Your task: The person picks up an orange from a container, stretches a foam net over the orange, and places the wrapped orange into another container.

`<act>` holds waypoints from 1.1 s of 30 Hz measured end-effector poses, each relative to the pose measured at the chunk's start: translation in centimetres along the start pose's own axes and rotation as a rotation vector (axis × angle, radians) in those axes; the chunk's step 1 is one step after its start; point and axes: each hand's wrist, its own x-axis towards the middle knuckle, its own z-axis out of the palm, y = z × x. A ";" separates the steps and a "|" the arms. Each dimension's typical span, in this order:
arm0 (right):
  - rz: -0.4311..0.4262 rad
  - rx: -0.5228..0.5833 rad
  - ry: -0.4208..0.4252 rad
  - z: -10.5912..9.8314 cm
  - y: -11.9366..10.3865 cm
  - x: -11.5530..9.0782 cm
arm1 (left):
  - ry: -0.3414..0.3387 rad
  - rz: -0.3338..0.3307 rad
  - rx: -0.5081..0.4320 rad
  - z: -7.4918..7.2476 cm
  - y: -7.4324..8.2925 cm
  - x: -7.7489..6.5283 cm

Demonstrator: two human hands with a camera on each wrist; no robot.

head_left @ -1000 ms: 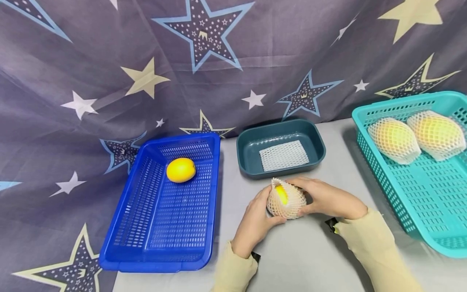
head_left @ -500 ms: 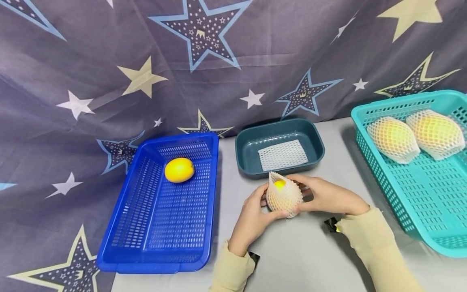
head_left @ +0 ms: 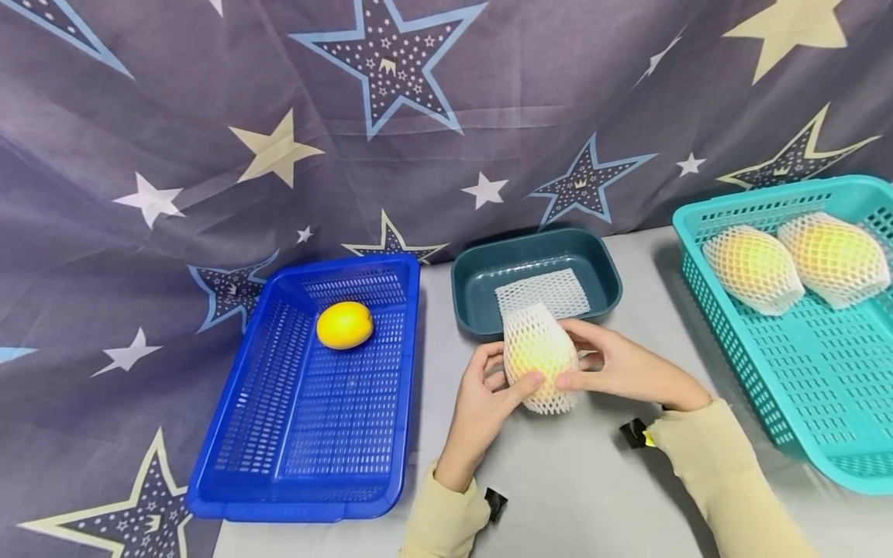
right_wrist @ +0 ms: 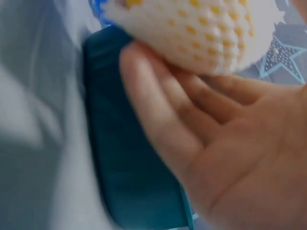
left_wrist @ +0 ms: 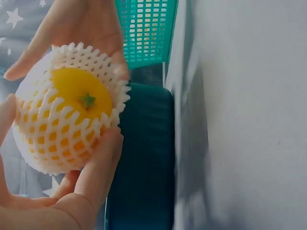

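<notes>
A yellow fruit in a white foam net sleeve [head_left: 540, 356] is between my two hands, in front of the dark teal tray. My left hand [head_left: 481, 407] grips its left side, thumb across the front and fingers curled behind. From the right, my right hand [head_left: 621, 368] holds it with the thumb on the front of the net and the fingers along the far side. In the left wrist view, the net's open end bares the fruit [left_wrist: 79, 88] and its green star-shaped stem mark. The right wrist view shows the right hand's fingers [right_wrist: 153, 100] against the net, slightly blurred.
A blue basket [head_left: 408, 387] on the left holds one bare yellow fruit [head_left: 345, 325]. Behind the hands, the dark teal tray [head_left: 607, 271] contains a flat white foam net [head_left: 565, 291]. A turquoise basket [head_left: 739, 372] on the right holds two netted fruits [head_left: 753, 267]. A star-patterned cloth [head_left: 418, 170] hangs behind.
The netted fruit has been lifted and tilted between the hands. Its bare yellow patch, visible earlier from the head, has turned away, and the net now overlaps the tray's front edge in view.
</notes>
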 end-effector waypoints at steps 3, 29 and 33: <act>0.026 -0.005 0.028 0.4 -0.1 0.3 | 0.002 0.009 0.009 0.0 0.0 0.1; -0.028 -0.077 0.169 0.9 -1.4 -0.6 | 0.007 0.051 0.000 0.8 1.0 -0.3; -0.026 -0.185 0.204 0.3 -3.0 -0.9 | -0.003 0.066 -0.011 1.3 1.9 -0.2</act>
